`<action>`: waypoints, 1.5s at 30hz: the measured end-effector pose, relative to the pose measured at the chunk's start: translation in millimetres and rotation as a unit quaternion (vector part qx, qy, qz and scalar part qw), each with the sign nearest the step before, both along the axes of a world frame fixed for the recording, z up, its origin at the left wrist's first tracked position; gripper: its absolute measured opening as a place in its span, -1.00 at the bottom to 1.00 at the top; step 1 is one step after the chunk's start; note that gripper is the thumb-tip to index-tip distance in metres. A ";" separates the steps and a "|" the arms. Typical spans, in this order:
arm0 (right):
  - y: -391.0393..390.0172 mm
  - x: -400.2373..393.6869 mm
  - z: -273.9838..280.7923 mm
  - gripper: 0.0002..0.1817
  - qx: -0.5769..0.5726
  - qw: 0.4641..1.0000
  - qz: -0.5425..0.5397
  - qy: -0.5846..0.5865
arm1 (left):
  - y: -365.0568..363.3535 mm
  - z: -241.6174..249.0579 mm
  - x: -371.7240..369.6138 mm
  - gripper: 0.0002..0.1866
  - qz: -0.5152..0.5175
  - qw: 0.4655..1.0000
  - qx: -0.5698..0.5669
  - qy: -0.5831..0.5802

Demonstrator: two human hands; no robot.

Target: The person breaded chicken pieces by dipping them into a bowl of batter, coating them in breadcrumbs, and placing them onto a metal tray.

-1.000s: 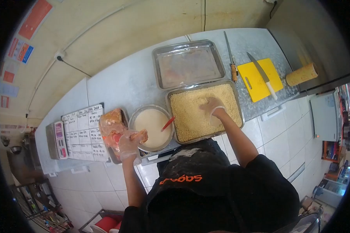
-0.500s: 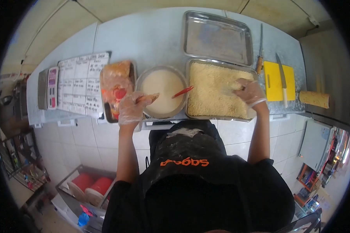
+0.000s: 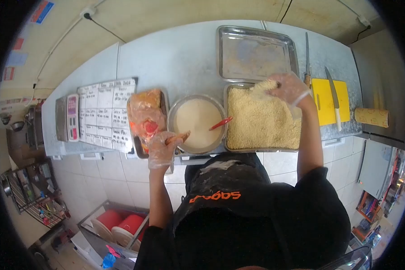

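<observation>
In a clear plastic glove, my left hand grips a small brownish food piece near the left rim of the bowl of pale batter. A red-handled utensil rests in that bowl. My right hand, also gloved, holds a crumb-coated piece above the far edge of the crumb tray. Left of the bowl, a tray of raw food in plastic has a red item on it.
Behind the crumbs lies a metal tray. To the right are a yellow board, a knife and a brown roll. A written chart and a scale are at the left.
My right hand has moved away from me, from over the crumbs to the tray's far edge, with the coated piece lifted. My left hand keeps its piece beside the bowl. The camera view has shifted.
</observation>
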State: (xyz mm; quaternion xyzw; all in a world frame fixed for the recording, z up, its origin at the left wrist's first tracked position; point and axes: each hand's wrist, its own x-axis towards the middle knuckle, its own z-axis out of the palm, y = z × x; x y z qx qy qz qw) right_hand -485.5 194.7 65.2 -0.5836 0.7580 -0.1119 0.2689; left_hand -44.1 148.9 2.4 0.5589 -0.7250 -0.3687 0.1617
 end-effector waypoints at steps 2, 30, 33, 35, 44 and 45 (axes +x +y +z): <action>-32.7 -5.7 -2.9 -0.45 0.014 0.999 0.042 0.017 | -2.7 0.9 -1.5 -0.75 0.003 1.000 0.010 0.000; -159.7 15.4 -132.2 -0.54 -0.084 0.979 0.163 0.085 | -33.7 -12.9 -14.5 -0.75 -0.021 0.995 0.077 -0.060; -97.0 73.8 -109.2 -0.49 0.073 0.967 0.243 -0.016 | -34.0 -14.1 -18.2 -0.76 0.028 1.000 0.002 0.010; -59.5 106.6 -90.4 -0.50 0.123 0.965 0.229 -0.023 | -31.7 -11.4 -21.8 -0.79 0.003 0.996 -0.091 -0.006; 31.5 177.5 -129.3 -0.63 0.072 0.983 0.170 0.014 | 7.3 -42.6 -13.1 -0.80 -0.197 0.958 -0.059 -0.198; 37.0 179.3 -133.7 -0.67 0.068 0.975 0.207 0.042 | 11.3 -35.5 -12.2 -0.80 -0.197 0.962 -0.050 -0.182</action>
